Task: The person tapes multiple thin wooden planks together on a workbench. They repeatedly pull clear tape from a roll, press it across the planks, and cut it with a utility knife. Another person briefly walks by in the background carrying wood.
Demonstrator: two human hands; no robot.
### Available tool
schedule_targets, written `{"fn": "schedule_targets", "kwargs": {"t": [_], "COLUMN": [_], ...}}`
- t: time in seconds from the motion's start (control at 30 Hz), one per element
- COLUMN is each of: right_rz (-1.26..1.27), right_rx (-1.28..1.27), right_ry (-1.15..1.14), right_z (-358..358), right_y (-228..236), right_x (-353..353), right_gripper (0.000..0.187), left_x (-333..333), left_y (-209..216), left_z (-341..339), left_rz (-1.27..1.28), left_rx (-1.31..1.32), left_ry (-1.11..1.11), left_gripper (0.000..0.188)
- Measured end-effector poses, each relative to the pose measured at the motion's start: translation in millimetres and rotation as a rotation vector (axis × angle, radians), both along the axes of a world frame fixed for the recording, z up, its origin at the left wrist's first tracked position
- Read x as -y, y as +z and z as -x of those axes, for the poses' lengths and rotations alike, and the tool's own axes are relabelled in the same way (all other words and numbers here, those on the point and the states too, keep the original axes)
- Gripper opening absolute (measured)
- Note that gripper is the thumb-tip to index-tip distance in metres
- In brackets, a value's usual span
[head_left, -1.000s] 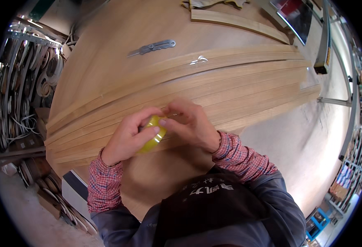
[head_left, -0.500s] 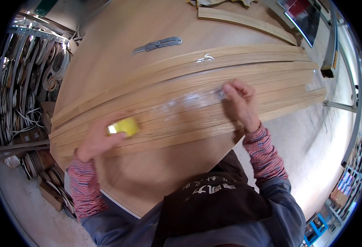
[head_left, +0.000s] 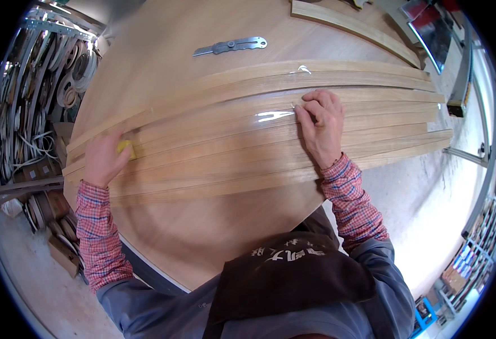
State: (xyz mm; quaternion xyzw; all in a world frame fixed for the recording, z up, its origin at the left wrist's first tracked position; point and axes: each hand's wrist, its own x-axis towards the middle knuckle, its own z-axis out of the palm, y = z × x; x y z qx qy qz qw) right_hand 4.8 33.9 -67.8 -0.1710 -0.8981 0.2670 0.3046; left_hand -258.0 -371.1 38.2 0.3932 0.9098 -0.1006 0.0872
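Note:
Several long, pale wooden strips (head_left: 219,169) lie side by side across the table, curving in the fisheye picture. My left hand (head_left: 102,161) is closed around a yellow roll of tape (head_left: 126,149) over their left part; the hand covers most of the roll. Farther right, my right hand (head_left: 322,127) is closed, thumb and index finger pinching the end of a clear tape strip (head_left: 273,116). Light glints off this tape between the hands. How much of it touches the wood I cannot tell. A grey utility knife (head_left: 231,45) lies beyond the strips, blade to the left.
More wooden boards (head_left: 355,31) lie at the far right of the table (head_left: 163,62). Past its right side is a metal rail (head_left: 467,79). Coiled edging rolls (head_left: 75,73) hang on a rack at the left. A blue crate (head_left: 424,317) stands low at the right.
My left hand has moved left and farther away with the yellow tape roll. My right hand has shifted slightly, still pinching the clear tape. The whole view has shifted a little.

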Motion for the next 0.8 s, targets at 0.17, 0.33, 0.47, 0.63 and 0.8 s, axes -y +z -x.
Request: {"fn": "schedule_targets", "kwargs": {"t": [0.17, 0.33, 0.47, 0.63, 0.8], "right_rz": [-0.003, 0.032, 0.069, 0.068, 0.102], "right_rx": [0.003, -0.036, -0.031, 0.005, 0.033], "right_ry": [-0.014, -0.021, -0.017, -0.011, -0.011], "right_z": [3, 2, -6, -32, -31], "right_y": [0, -5, -2, 0, 5], "right_x": [-3, -6, -3, 7, 7], "right_gripper": [0.011, 0.01, 0.011, 0.012, 0.011], "left_x": [-50, -105, -120, -111, -96], "left_y": [-5, -35, -64, -69, -95], "left_z": [-27, -68, -91, -118, -121], "left_rz": [0.214, -0.186, -0.33, -0.297, -0.429], "left_rx": [-0.059, 0.033, 0.047, 0.096, 0.128], "left_ry": [-0.026, -0.429, -0.27, -0.224, -0.2], "left_gripper": [0.046, 0.062, 0.074, 0.077, 0.083]}}
